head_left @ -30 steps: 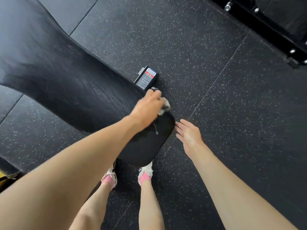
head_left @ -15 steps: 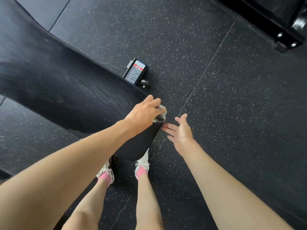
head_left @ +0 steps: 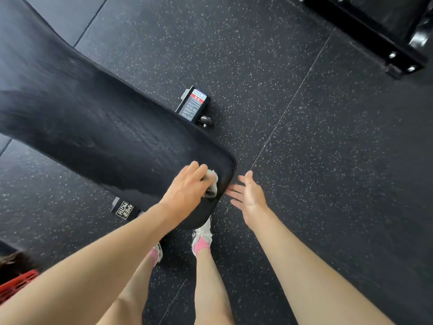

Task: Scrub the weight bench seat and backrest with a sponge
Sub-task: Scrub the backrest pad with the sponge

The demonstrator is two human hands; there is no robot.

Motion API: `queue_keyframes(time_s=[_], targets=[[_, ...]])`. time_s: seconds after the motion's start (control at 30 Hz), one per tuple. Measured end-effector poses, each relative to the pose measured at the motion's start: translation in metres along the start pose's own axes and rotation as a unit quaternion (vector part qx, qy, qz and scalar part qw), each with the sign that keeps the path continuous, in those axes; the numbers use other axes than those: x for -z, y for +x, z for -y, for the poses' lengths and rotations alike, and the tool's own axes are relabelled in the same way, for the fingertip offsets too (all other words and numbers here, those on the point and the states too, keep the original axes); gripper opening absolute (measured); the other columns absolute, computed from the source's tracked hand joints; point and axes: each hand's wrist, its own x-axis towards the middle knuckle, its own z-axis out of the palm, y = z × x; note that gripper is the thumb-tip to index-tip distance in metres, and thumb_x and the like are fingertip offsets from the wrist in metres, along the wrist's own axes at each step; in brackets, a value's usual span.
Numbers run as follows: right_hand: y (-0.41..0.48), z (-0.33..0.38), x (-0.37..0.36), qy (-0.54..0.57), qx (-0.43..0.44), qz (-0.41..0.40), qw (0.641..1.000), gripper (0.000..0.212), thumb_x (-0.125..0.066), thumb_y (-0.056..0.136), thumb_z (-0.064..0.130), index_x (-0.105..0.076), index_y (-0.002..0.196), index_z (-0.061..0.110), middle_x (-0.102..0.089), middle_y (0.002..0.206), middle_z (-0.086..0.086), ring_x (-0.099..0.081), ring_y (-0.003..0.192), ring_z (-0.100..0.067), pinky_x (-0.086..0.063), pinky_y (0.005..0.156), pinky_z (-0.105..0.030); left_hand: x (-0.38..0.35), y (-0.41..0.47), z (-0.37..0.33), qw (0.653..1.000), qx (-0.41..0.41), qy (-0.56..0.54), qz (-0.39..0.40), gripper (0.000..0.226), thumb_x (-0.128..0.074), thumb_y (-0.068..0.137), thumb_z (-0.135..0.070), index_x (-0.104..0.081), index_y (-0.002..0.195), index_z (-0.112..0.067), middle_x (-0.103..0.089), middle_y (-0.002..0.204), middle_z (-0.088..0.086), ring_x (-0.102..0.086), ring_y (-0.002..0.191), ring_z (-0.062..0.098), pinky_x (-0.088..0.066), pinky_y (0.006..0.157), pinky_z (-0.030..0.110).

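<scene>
The black padded weight bench [head_left: 98,127] runs from the upper left down to its rounded near end by my feet. My left hand [head_left: 187,188] grips a pale, dirty sponge [head_left: 212,185] and presses it onto the pad close to the right edge of that near end. Most of the sponge is hidden under my fingers. My right hand [head_left: 248,195] hovers open just off the bench's right edge, fingers straight and pointing toward the pad, holding nothing.
The floor is dark speckled rubber tile [head_left: 316,148]. A bench foot with a warning label [head_left: 194,104] sticks out on the right, another branded foot [head_left: 125,208] on the left. A black machine frame [head_left: 375,31] fills the upper right corner. A red crate [head_left: 16,285] sits lower left.
My left hand has drawn the sponge back from the pad's far right corner toward me along the near end. My right hand stays beside the edge. The camera shifted slightly.
</scene>
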Motion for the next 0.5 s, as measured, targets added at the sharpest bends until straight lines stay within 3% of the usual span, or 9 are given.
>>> queue_keyframes(time_s=[0.13,0.17,0.23,0.3,0.33,0.37,0.43,0.5], targets=[[-0.006,0.001,-0.008,-0.053,0.012,-0.010,0.998,0.033,-0.034,0.103,0.031,-0.055,0.118,0.011,-0.064,0.114,-0.011,-0.062,0.095,-0.021,-0.044,0.097,-0.041,0.012,-0.011,0.014,0.988,-0.135,0.059,0.041,0.033,-0.053,0.061,0.005,-0.065,0.088,-0.008,-0.050,0.078,0.006,-0.040,0.069,0.022,-0.043,0.054,0.033],[-0.006,0.001,-0.010,-0.073,0.018,-0.016,0.997,0.025,-0.037,0.101,0.026,-0.058,0.105,0.012,-0.065,0.115,-0.011,-0.063,0.093,-0.020,-0.045,0.095,-0.041,0.017,0.005,0.021,0.991,-0.107,0.064,0.040,0.030,-0.054,0.060,0.007,-0.066,0.081,-0.010,-0.050,0.076,0.007,-0.043,0.068,0.024,-0.042,0.053,0.033],[-0.006,0.000,-0.013,-0.097,0.025,-0.028,0.995,0.020,-0.041,0.096,0.019,-0.059,0.090,0.018,-0.067,0.112,-0.010,-0.065,0.091,-0.019,-0.048,0.087,-0.038,0.023,0.036,0.025,0.999,0.035,0.035,0.007,0.029,-0.062,0.057,0.010,-0.065,0.079,-0.009,-0.049,0.079,0.011,-0.046,0.071,0.028,-0.040,0.055,0.034],[-0.005,-0.002,-0.014,-0.096,0.023,-0.035,0.994,0.018,-0.042,0.094,0.017,-0.060,0.093,0.018,-0.067,0.109,-0.009,-0.066,0.095,-0.020,-0.048,0.077,-0.034,0.018,0.044,0.013,0.986,0.165,0.011,-0.015,0.039,-0.066,0.060,0.009,-0.062,0.095,-0.006,-0.049,0.089,0.012,-0.043,0.079,0.028,-0.038,0.062,0.032],[-0.006,-0.004,-0.014,-0.091,0.024,-0.036,0.995,0.018,-0.042,0.094,0.017,-0.060,0.095,0.018,-0.067,0.109,-0.009,-0.066,0.097,-0.021,-0.048,0.076,-0.034,0.013,0.037,0.002,0.984,0.177,0.001,-0.013,0.041,-0.066,0.059,0.008,-0.060,0.097,-0.006,-0.049,0.089,0.012,-0.041,0.079,0.026,-0.037,0.063,0.031],[-0.006,-0.006,-0.014,-0.090,0.027,-0.037,0.995,0.018,-0.042,0.093,0.017,-0.060,0.094,0.018,-0.067,0.110,-0.010,-0.065,0.099,-0.023,-0.048,0.078,-0.035,0.005,0.023,-0.008,0.990,0.138,-0.002,-0.005,0.041,-0.066,0.056,0.007,-0.060,0.095,-0.006,-0.049,0.087,0.010,-0.039,0.077,0.024,-0.037,0.062,0.030],[-0.010,-0.009,-0.015,-0.094,0.030,-0.041,0.994,0.019,-0.043,0.094,0.016,-0.059,0.085,0.020,-0.067,0.112,-0.012,-0.064,0.102,-0.026,-0.050,0.085,-0.039,-0.004,-0.008,-0.023,0.999,-0.032,0.015,0.034,0.037,-0.070,0.056,0.002,-0.063,0.092,-0.006,-0.051,0.085,0.008,-0.039,0.072,0.022,-0.040,0.059,0.030],[-0.012,-0.010,-0.016,-0.098,0.033,-0.043,0.994,0.022,-0.041,0.095,0.015,-0.059,0.082,0.022,-0.067,0.112,-0.012,-0.064,0.103,-0.028,-0.049,0.089,-0.042,-0.002,-0.019,-0.014,0.987,-0.145,0.040,0.061,0.035,-0.071,0.062,-0.001,-0.064,0.096,-0.006,-0.052,0.085,0.006,-0.040,0.072,0.021,-0.043,0.059,0.031]])
